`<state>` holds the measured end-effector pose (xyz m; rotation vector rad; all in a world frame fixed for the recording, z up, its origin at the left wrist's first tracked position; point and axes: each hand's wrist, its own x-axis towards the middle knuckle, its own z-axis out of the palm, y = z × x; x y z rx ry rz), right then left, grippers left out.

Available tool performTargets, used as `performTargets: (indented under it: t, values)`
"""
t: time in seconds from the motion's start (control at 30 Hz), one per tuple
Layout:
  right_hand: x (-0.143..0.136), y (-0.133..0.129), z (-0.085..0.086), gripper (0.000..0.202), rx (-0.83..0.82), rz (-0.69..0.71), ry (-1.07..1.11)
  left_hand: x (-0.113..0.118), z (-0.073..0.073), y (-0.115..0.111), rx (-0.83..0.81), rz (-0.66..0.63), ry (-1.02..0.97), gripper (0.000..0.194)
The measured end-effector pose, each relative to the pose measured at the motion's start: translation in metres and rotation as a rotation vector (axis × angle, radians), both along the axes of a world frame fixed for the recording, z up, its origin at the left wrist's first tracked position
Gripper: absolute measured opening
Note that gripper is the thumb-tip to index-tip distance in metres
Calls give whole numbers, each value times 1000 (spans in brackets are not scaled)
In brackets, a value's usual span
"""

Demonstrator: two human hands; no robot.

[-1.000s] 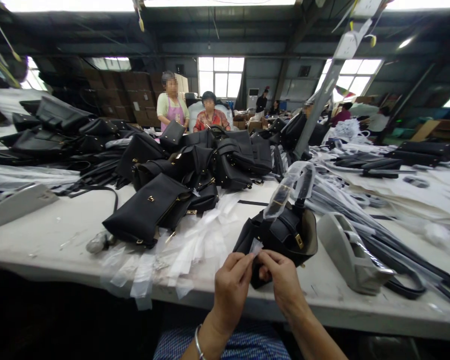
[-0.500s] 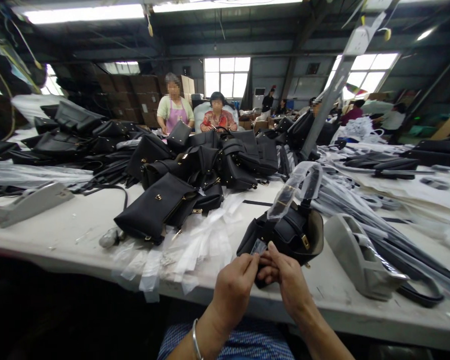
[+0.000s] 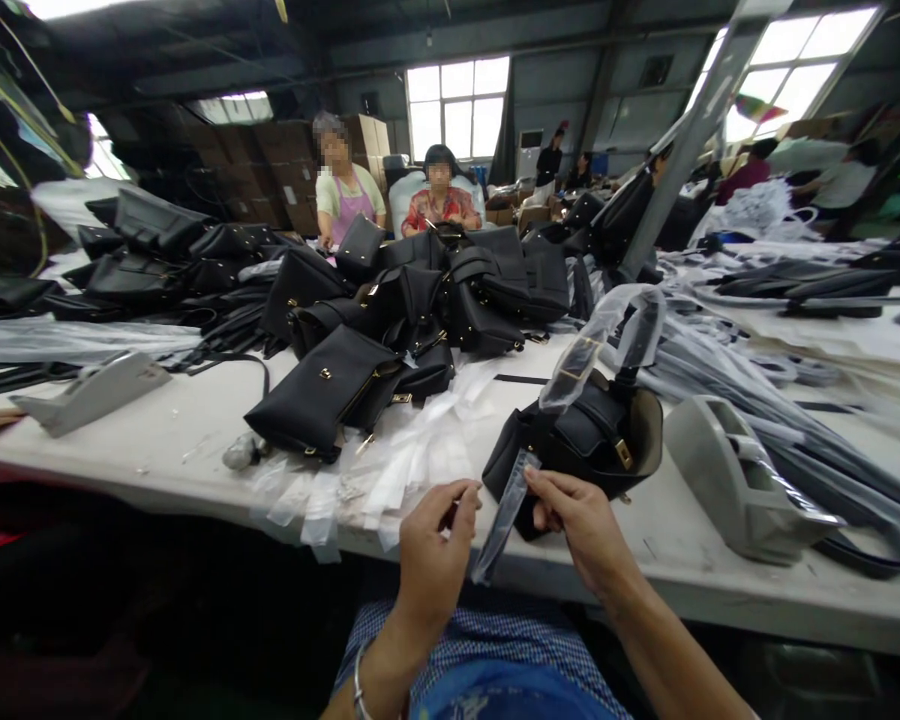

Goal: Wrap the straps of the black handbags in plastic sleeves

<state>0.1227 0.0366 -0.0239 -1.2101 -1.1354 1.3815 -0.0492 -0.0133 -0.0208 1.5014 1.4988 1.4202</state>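
Observation:
A black handbag with a gold clasp stands open at the table's front edge, its handle wrapped in clear plastic and raised. At the bag's near side my right hand pinches a plastic-covered strap between thumb and fingers. The strap hangs down past the table edge. My left hand is to the left of it, apart from bag and strap, with thumb and fingertips closed together; whether anything small is between them cannot be made out.
Loose clear plastic strips and another black bag lie to the left. Beyond is a heap of black bags. A grey tape dispenser stands right, another far left. Wrapped straps lie right. Two people face me across the table.
My left hand has come away from the bag, down and to the left. The plastic-covered strap now hangs in view from my right hand. The camera view has shifted slightly.

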Motion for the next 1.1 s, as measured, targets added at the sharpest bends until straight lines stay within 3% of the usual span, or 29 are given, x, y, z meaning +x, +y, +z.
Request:
performTargets:
  t: [0.07, 0.17, 0.27, 0.37, 0.43, 0.53, 0.63, 0.7, 0.8, 0.93, 1.1]
  values:
    - [0, 1, -3, 41, 10, 2, -11, 4, 5, 11, -175, -151, -144, 32]
    - [-1, 1, -6, 43, 50, -6, -41, 20, 0, 22, -354, -355, -379, 34]
    - [2, -4, -2, 44, 93, 20, -128, 33, -9, 22, -400, -347, -482, 36]
    - [21, -13, 12, 37, 171, 5, -272, 35, -18, 17, -393, -262, -392, 39]
    - [49, -16, 22, 30, 279, -188, -402, 33, -23, 16, -369, -206, -327, 41]
    - [118, -13, 28, 30, 421, -654, -654, 30, -27, 17, -350, -174, -291, 44]
    - [197, -2, 19, 39, 328, -880, -832, 32, -31, 18, -353, -185, -288, 45]
    - [237, 7, 8, 34, 157, -909, -768, 33, -32, 18, -357, -187, -299, 46]
    - [268, 16, -6, 40, 25, -855, -629, 35, -32, 17, -366, -179, -319, 48]
    - [271, 19, -9, 52, 10, -809, -417, 35, -34, 17, -370, -176, -324, 49]
    - [263, -1, 5, 52, 86, -831, -233, 36, -33, 17, -380, -164, -342, 52]
